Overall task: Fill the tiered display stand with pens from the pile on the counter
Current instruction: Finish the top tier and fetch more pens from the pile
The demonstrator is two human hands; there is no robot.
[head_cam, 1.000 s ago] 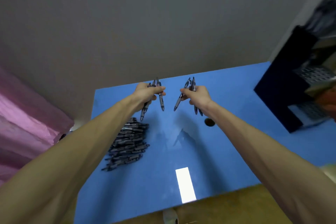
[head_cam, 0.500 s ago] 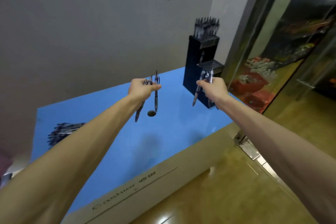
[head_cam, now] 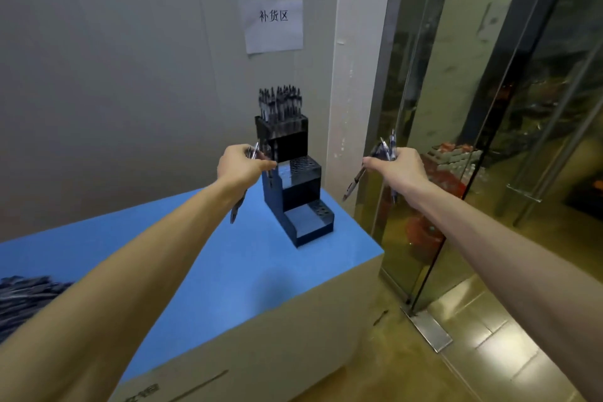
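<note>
At the lower left edge, nearest the camera, the pile of dark pens lies on the blue counter top, well behind and left of both hands. Further out, the left hand has its fingers curled shut around a small bunch of pens; their clicker ends stick up above the thumb and one pointed tip hangs down below the wrist. The right hand is held out past the counter's right edge, in front of the glass door, its fingers likewise closed on a few pens that fan up above the knuckles and slant down to the left beneath them. Just beyond the left fingertips stands the black tiered display stand, three steps rising away from the camera. Its low and middle tiers show tops pierced with rows of small round holes, and no pens show in them; the tall back tier, above the left fingers, is packed with upright dark pens. Behind it, a paper sign with printed characters hangs on the grey wall.
</note>
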